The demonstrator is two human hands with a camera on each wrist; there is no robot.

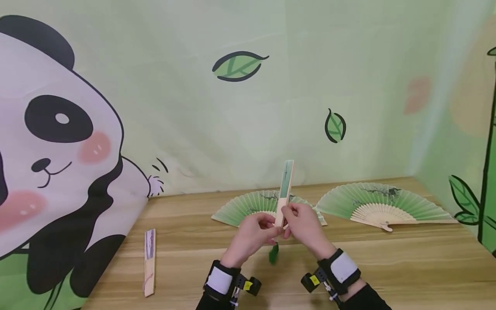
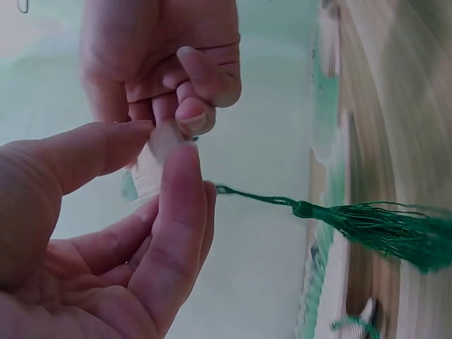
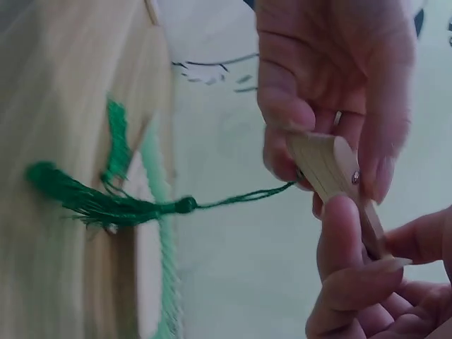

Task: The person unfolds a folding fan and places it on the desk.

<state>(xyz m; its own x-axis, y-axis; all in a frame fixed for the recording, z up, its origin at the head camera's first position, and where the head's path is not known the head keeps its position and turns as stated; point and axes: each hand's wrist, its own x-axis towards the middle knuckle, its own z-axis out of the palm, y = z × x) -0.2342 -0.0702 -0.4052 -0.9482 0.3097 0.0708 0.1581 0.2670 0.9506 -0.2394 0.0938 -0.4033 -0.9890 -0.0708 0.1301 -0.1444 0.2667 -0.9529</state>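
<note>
A folded hand fan [image 1: 285, 185] with a green band and pale wooden ribs stands nearly upright above the table, tilted slightly right. My left hand [image 1: 252, 236] holds its lower end between thumb and fingers. From the other side my right hand [image 1: 307, 226] pinches the ribs a little higher. In the right wrist view the fan's rounded wooden end [image 3: 321, 166] shows a metal rivet. A dark green tassel [image 2: 374, 222] hangs from that end on a thin cord. Behind the hands, a spread green fan [image 1: 238, 209] lies on the table, partly hidden by them.
To the right lies another spread green fan [image 1: 372, 211] with a dark branch print. A folded fan [image 1: 150, 262] with a purplish band lies on the left of the wooden table [image 1: 186, 258]. Behind is a printed backdrop [image 1: 174, 107] with a panda and leaves.
</note>
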